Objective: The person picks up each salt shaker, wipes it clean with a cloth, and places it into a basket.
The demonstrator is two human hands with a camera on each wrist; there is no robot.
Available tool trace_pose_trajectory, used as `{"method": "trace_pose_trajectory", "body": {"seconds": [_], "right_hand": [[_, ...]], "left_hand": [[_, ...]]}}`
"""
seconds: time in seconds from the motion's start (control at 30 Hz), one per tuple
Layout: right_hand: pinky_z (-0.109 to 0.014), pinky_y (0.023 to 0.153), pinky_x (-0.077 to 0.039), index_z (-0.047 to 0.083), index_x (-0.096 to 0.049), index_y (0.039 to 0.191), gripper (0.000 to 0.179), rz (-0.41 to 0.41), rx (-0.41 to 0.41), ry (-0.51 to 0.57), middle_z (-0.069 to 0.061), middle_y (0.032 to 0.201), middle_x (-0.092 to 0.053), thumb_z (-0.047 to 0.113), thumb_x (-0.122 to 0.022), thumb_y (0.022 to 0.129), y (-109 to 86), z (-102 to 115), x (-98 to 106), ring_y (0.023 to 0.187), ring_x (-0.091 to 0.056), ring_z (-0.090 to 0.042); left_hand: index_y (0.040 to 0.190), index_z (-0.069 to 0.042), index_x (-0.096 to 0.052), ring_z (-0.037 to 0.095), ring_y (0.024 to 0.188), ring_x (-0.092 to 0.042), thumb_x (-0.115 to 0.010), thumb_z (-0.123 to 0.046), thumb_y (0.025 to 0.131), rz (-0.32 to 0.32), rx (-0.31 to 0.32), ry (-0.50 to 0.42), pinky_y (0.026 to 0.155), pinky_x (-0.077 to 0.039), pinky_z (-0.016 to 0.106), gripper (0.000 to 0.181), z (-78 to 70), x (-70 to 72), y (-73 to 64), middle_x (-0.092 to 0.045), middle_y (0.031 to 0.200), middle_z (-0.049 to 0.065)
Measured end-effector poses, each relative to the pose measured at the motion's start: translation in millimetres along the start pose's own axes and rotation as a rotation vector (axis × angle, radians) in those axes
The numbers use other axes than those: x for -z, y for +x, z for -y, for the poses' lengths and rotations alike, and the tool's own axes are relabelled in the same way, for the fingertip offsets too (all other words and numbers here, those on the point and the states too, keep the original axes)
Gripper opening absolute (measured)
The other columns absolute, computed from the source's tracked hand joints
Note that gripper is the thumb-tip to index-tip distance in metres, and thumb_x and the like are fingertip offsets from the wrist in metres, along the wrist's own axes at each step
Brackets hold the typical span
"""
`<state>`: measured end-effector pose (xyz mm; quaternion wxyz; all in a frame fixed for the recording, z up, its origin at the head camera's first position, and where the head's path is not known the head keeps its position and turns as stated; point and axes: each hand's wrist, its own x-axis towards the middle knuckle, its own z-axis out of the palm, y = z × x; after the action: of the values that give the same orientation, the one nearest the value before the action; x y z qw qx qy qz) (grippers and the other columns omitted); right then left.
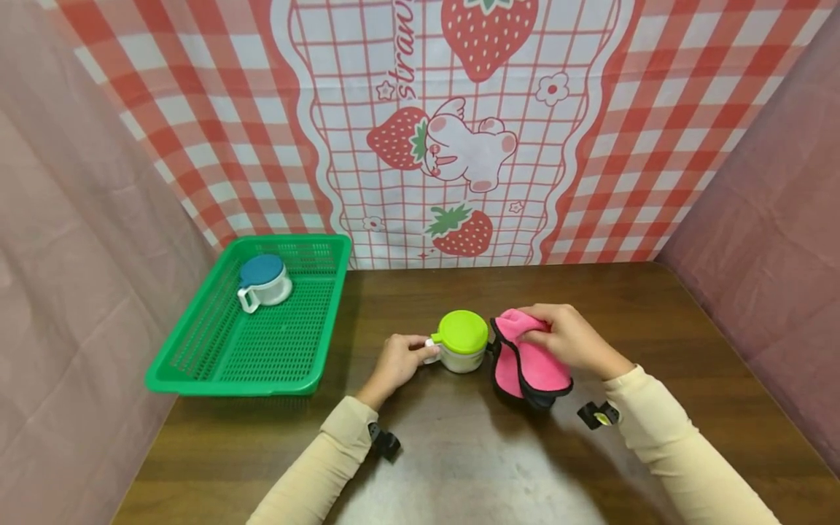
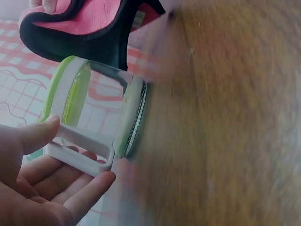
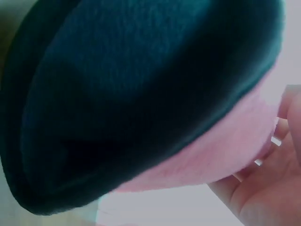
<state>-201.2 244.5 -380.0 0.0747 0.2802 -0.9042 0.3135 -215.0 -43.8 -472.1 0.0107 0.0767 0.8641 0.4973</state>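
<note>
A seasoning jar (image 1: 462,337) with a lime-green lid and see-through sides stands upright near the middle of the table. My left hand (image 1: 398,364) pinches its white handle (image 2: 82,148) between thumb and fingers. Just to the right of the jar, my right hand (image 1: 569,341) grips a folded pink cloth (image 1: 533,361) with black edging. The cloth's dark side (image 3: 127,89) fills most of the right wrist view, hiding the jar there. In the head view, the cloth's left edge comes right up to the jar's side.
At the left stands a green plastic basket (image 1: 331,321) with slotted walls. Inside, toward its back, sits a similar jar with a blue lid (image 1: 262,270) and white handle. A red checked strawberry curtain (image 1: 433,182) hangs behind the brown wooden table (image 1: 630,306).
</note>
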Motion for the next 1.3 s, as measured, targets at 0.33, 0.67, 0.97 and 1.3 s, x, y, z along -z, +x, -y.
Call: {"method": "trace_pose_trajectory", "body": {"seconds": [0.33, 0.67, 0.97, 1.3], "right_hand": [[-0.017, 0.065, -0.048, -0.001, -0.070, 0.113, 0.033, -0.092, -0.184, 0.101, -0.019, 0.105, -0.072, 0.006, -0.077, 0.081, -10.5, -7, -1, 0.079, -0.056, 0.000], [-0.019, 0.054, -0.049, -0.003, -0.069, 0.115, 0.034, -0.211, -0.257, 0.274, -0.019, 0.098, -0.071, 0.006, -0.075, 0.083, -25.6, -15, -7, 0.068, -0.055, 0.003], [-0.020, 0.056, -0.050, -0.005, -0.068, 0.110, 0.031, -0.275, -0.393, 0.363, 0.017, 0.081, -0.066, 0.010, -0.075, 0.084, -44.3, -10, -12, 0.067, -0.056, -0.001], [-0.020, 0.057, -0.050, -0.007, -0.067, 0.111, 0.034, -0.287, -0.413, 0.407, 0.021, 0.080, -0.065, 0.010, -0.076, 0.083, -52.1, -7, -14, 0.068, -0.056, -0.001]], "left_hand": [[0.104, 0.001, -0.074, 0.018, 0.079, -0.066, -0.076, -0.020, 0.083, -0.031, 0.027, -0.077, 0.069, -0.053, 0.026, 0.029, -6.7, -0.4, -3.0, -0.075, 0.096, 0.016], [0.106, 0.004, -0.072, 0.026, 0.090, -0.068, -0.075, -0.018, 0.085, -0.052, -0.011, -0.066, 0.078, -0.055, 0.033, 0.031, -8.7, -3.5, -3.2, -0.074, 0.099, 0.018], [0.103, 0.004, -0.073, 0.018, 0.083, -0.066, -0.075, -0.016, 0.084, -0.068, -0.001, -0.120, 0.071, -0.053, 0.025, 0.028, -8.4, -8.8, -3.6, -0.075, 0.094, 0.017], [0.099, 0.007, -0.073, 0.021, 0.081, -0.069, -0.075, -0.010, 0.083, -0.102, -0.016, -0.136, 0.068, -0.055, 0.025, 0.024, -9.1, -11.2, -5.8, -0.074, 0.091, 0.020]]}}
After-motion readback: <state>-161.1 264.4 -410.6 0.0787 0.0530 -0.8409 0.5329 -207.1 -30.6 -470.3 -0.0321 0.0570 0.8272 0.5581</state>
